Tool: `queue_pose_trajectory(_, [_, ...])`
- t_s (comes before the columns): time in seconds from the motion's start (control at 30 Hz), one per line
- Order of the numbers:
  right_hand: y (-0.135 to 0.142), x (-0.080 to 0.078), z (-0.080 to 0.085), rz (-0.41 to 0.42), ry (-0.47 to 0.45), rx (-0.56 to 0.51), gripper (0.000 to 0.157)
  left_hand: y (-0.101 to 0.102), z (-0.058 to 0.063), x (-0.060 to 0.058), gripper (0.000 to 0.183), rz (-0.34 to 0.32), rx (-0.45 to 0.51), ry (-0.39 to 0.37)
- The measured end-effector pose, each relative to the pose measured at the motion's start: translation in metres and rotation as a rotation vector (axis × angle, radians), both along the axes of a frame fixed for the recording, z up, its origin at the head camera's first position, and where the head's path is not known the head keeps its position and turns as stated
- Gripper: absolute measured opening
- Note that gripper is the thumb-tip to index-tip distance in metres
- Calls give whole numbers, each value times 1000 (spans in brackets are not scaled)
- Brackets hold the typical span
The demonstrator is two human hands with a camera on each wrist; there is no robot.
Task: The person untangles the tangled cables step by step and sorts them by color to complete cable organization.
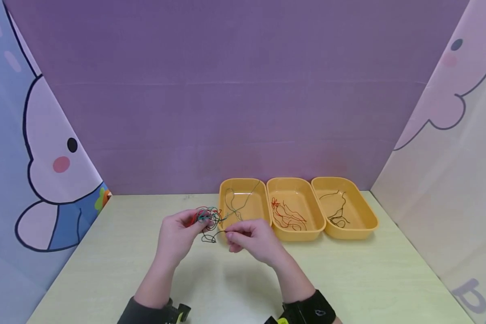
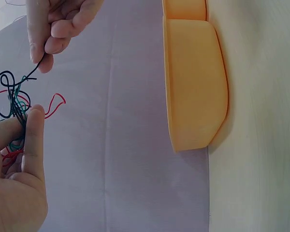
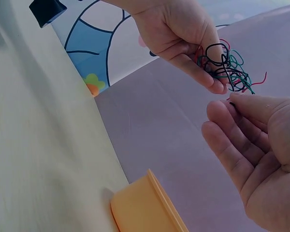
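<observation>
One tangle of red, green and black wires (image 1: 210, 217) hangs over the bench (image 1: 105, 265), toward its far edge; the left hand (image 1: 177, 236) pinches it, while the right hand (image 1: 254, 239), just beside, pinches a black strand (image 2: 37, 67).

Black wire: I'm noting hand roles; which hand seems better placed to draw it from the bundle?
Right hand, likely: it pinches the black wire and is nearer the tray of black wires; the left hand holds the bundle.
</observation>
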State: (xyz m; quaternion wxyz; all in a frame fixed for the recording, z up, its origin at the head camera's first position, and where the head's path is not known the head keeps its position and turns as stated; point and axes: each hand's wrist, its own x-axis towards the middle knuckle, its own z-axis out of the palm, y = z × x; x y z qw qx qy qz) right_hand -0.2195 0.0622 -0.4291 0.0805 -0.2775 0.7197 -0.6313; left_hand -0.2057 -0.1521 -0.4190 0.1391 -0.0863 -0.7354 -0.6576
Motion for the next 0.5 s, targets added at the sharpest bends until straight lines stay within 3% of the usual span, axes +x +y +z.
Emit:
queue_pose_trajectory(0.27, [11,-3,1,-22,6,16,11,1,2,1,16,2,-5,-6])
queue_pose_trajectory(0.5, [26,6,25,-64,26,35,10,-2,4,1,16,-26,50,-7])
